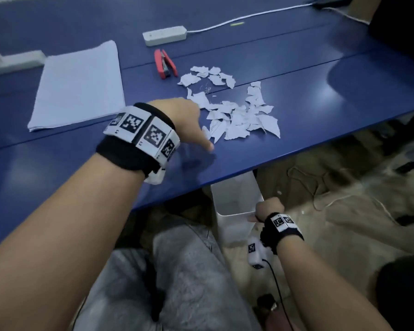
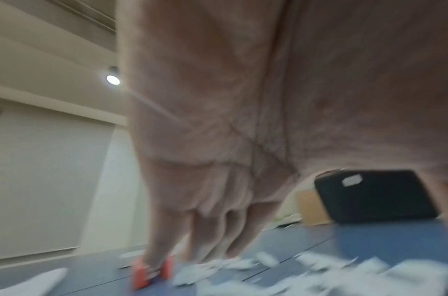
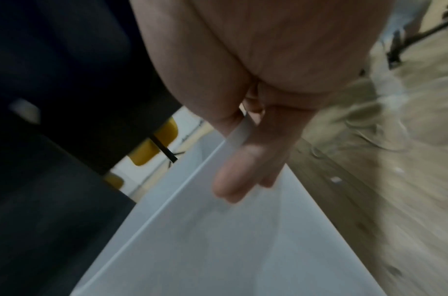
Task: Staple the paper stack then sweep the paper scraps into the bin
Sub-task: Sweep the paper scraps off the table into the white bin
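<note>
Torn white paper scraps [image 1: 234, 108] lie spread on the blue table [image 1: 308, 91], blurred as paper scraps [image 2: 268, 268] in the left wrist view. My left hand [image 1: 189, 123] hovers just left of them, fingers straight and pointing down at the tabletop, holding nothing. The paper stack [image 1: 79, 84] lies at the far left. A red stapler [image 1: 165, 64] rests beyond the scraps, seen low as the stapler [image 2: 151, 272]. Below the table edge, my right hand [image 1: 268, 209] grips the rim of the white bin [image 1: 234, 201]; its thumb and fingers pinch the bin wall [image 3: 217, 230].
A white power strip [image 1: 165, 35] with its cable lies at the back. A black case [image 2: 374, 196] stands on the far right of the table. My grey-trousered legs [image 1: 177, 271] are under the table, and cables lie on the floor [image 1: 332, 187].
</note>
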Demonstrator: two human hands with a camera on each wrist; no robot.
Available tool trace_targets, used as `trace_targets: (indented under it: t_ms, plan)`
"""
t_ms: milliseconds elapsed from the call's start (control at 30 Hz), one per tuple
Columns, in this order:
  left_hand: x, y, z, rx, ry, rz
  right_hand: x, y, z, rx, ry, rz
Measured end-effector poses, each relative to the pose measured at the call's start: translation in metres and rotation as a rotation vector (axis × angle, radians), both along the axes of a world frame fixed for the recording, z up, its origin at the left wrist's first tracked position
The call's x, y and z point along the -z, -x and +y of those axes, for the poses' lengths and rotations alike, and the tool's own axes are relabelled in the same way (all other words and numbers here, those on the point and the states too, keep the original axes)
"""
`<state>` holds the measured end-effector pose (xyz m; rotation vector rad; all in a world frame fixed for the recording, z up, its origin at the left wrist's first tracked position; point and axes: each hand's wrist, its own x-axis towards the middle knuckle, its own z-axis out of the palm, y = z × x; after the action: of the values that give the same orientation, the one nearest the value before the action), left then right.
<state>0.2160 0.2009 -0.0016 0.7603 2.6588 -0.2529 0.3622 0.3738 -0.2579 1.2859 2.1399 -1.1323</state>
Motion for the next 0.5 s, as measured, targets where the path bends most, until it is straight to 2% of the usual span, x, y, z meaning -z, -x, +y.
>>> trace_targets:
  t_ms: [100, 200, 333, 433, 500]
  plan:
    - [0.003, -0.023, 0.041, 0.202, -0.244, -0.024, -0.029, -0.007, 0.003, 0.070, -0.032, 0.042]
    - [0.020, -0.036, 0.073, 0.263, -0.324, -0.104, -0.055, -0.015, 0.002, 0.113, -0.056, 0.108]
    - [0.042, -0.033, 0.099, 0.273, -0.253, -0.094, -0.076, -0.020, -0.001, 0.129, -0.027, 0.185]
    - [0.051, -0.027, 0.097, 0.286, -0.127, -0.131, -0.080, -0.022, 0.000, 0.190, 0.019, 0.215]
    - [0.051, -0.028, 0.089, 0.281, -0.106, -0.135, -0.083, -0.026, 0.000, 0.226, 0.043, 0.255]
